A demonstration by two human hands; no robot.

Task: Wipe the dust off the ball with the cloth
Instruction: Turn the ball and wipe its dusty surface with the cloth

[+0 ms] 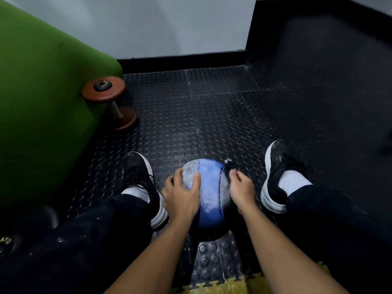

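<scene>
Ball (209, 187) — blue, with a black seam line running roughly front to back over its crown — sits on the black studded rubber floor (222, 107) between the person's two feet. Being round, it shows no long axis; the only direction it gives is the seam, which runs away from the person toward the wall. White dust covers the left portion of its top and a patch low on the near right side; the blue band between them looks cleaner.

Left hand (180, 193) lies on the ball's left upper side, fingers spread and curved over the surface, thumb laid across the top — it grips the ball and steadies it. Right hand (240, 187) is against the ball's right flank, fingers drawn together at the tips near a small dark bit with a whitish fleck at the ball's far right edge; whether that is the cloth cannot be told, nor whether the hand has hold of anything.

Black shoes with white soles, left (142, 183) and right (277, 175), stand on either side of the ball. A brown dumbbell (112, 102) rests on the floor against a green mat (42, 102) at left. Yellow interlocking foam tiles (222, 287) show at the bottom edge.
</scene>
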